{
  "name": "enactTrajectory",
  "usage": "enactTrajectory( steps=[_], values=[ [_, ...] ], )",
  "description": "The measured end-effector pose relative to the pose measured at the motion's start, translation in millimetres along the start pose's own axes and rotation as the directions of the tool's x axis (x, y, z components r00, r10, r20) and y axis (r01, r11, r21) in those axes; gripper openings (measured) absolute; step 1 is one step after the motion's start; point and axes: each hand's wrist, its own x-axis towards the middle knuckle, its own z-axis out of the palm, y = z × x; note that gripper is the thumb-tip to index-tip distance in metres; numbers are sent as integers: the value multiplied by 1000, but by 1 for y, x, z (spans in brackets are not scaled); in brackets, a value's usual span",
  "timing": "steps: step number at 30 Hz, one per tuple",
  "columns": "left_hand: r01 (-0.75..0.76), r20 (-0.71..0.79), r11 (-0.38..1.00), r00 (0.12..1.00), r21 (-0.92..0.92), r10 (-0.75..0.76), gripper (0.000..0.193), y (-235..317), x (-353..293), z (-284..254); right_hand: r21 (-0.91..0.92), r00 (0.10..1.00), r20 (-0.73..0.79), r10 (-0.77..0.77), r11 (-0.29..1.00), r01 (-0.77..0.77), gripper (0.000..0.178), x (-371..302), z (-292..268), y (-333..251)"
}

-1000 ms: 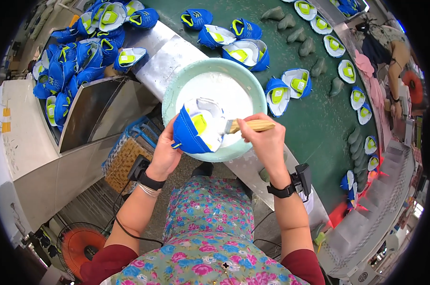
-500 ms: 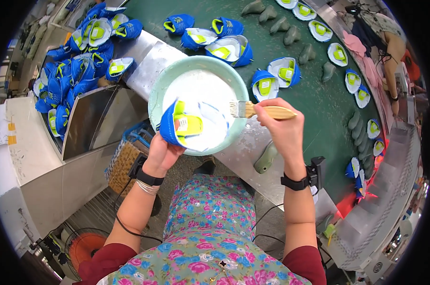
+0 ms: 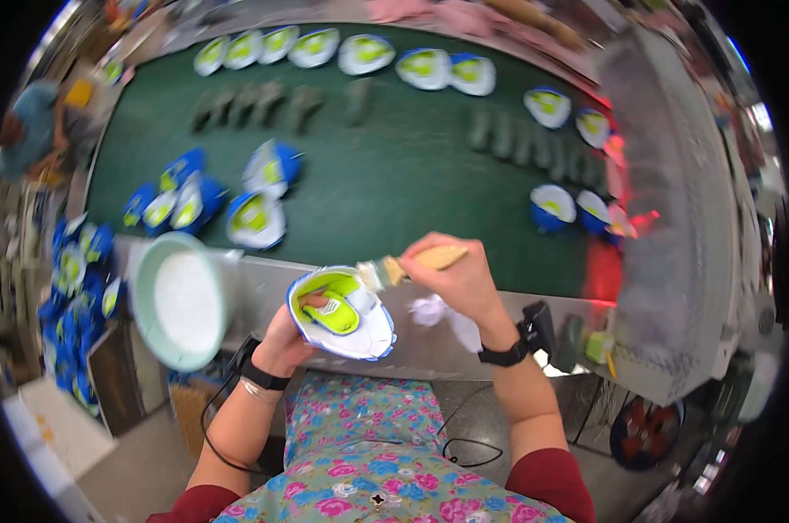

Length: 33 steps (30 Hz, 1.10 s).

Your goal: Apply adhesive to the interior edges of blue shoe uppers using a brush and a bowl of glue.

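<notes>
A blue, white and lime-green shoe upper (image 3: 366,331) rests in my left hand (image 3: 283,342), its open underside turned up and the fingers gripping its left side. My right hand (image 3: 458,281) is closed round the wooden handle of a flat paintbrush (image 3: 435,257). The brush's pale bristles are at the upper's right rim; blur hides whether they touch it. To the left stands a mint-green basin (image 3: 144,301) holding white liquid (image 3: 188,301). A crumpled white cloth or paper (image 3: 428,311) lies below my right hand.
A green conveyor belt (image 3: 386,209) carries more uppers (image 3: 366,55) and rows of dark shoe lasts (image 3: 306,106). A pile of blue uppers (image 3: 76,301) sits at the left. A grey machine (image 3: 665,218) with red light closes off the right end. A person (image 3: 33,131) is at the far left.
My view has swung to the right along the belt. The upper and the brush have moved from over the basin to its right side, still held in the same hands.
</notes>
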Motion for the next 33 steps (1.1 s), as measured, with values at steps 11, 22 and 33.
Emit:
enactTrajectory(
  steps=[11, 22, 33],
  values=[
    [-473, 57, 770, 865, 428, 499, 40, -160, 347, 80, 228, 565, -719, 405, 905, -358, 20, -125, -197, 90],
    [-128, -71, 391, 888, 912, 455, 57, -101, 291, 31, 200, 831, -473, 293, 954, -222, 27, -39, -151, 96],
    [517, -314, 89, 365, 851, 876, 60, 214, 131, -200, -620, 900, 310, -306, 652, 435, 18, 219, 189, 96]
  ],
)
